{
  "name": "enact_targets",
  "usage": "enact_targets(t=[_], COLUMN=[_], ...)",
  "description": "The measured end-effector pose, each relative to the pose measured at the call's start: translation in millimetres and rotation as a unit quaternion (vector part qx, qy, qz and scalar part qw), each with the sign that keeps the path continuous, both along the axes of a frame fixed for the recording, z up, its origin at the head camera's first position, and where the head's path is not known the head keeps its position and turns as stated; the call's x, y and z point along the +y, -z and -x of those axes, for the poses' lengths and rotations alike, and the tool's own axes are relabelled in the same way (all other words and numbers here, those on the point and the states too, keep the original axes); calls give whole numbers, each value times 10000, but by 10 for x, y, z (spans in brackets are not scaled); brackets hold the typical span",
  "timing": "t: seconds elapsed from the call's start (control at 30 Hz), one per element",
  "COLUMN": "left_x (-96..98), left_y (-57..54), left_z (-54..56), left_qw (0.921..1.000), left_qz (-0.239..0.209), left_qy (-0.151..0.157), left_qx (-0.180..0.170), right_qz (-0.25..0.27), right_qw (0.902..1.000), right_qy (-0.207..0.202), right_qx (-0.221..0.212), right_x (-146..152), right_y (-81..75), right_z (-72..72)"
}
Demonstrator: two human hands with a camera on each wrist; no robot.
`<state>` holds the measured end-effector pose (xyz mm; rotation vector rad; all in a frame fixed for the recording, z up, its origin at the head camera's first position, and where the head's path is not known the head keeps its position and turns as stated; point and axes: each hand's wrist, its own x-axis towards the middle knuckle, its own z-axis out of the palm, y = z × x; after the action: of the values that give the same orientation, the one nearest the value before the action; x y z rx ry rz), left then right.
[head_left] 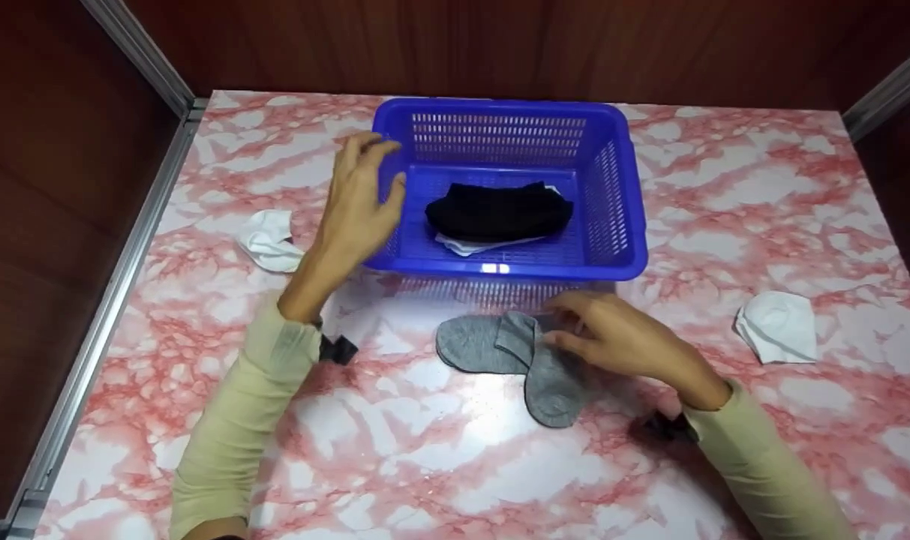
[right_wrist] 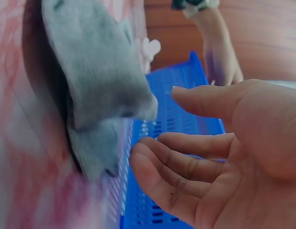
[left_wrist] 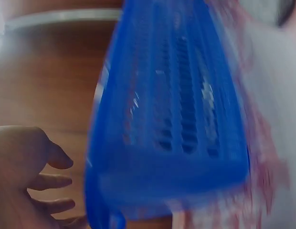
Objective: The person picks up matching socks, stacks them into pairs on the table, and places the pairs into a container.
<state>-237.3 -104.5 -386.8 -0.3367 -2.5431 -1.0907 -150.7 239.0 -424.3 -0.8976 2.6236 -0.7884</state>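
Note:
Two grey socks (head_left: 466, 345) lie partly overlapped on the table in front of a blue plastic basket (head_left: 635, 187). Beside their cuffs is my right hand (head_left: 623, 334); in the right wrist view its thumb and loosely bent fingers stand apart, with nothing between them and the grey sock (right_wrist: 100, 62) close by. My left hand (head_left: 358, 202) hovers at the basket's left rim, fingers spread and relaxed, holding nothing. The left wrist view shows a gap between that hand (left_wrist: 19, 167) and the blurred basket wall (left_wrist: 167, 176). Inside the basket, a black sock bundle (head_left: 500, 212) rests on white fabric (head_left: 462, 246).
A bunched white sock (head_left: 267, 240) lies left of the basket, partly behind my left forearm. Another white sock (head_left: 781, 330), folded, is at the right. The table (head_left: 424, 465) has a red-and-white marbled top, with a brown wooden panel (head_left: 500, 45) along its back edge.

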Motion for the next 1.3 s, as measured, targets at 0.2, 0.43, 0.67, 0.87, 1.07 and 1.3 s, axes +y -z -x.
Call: enact_targets(t=[0.2,0.43,0.67,0.87,1.07,1.3], left_x=[250,603,825,914,939,922], left_y=[-42,124,616,797,824,845], left_z=[-473,-984,-1017,-989,-951,-899], left_qw=[9953,9640,9389,9460,9484,9479], left_qz=[4,742,1573,1445,1137,739], left_qy=[602,2534,2391,1825,1842,1960], left_qx=[753,-299,-1913,-2255,-2317,-2398], right_qz=[-133,-505,-1016,-1445,-1019,-127], right_qw=[9996,9963,9882,9830,9851,9964], right_qy=[-64,-608,-1080,-972,-1140,-784], right_qx=[258,349,377,588,781,290], right_x=[60,15,-71,-110,-80,129], right_y=[-107,-140,31,173,162,-106], right_z=[-125,-414,-535,-538,-524,-436])
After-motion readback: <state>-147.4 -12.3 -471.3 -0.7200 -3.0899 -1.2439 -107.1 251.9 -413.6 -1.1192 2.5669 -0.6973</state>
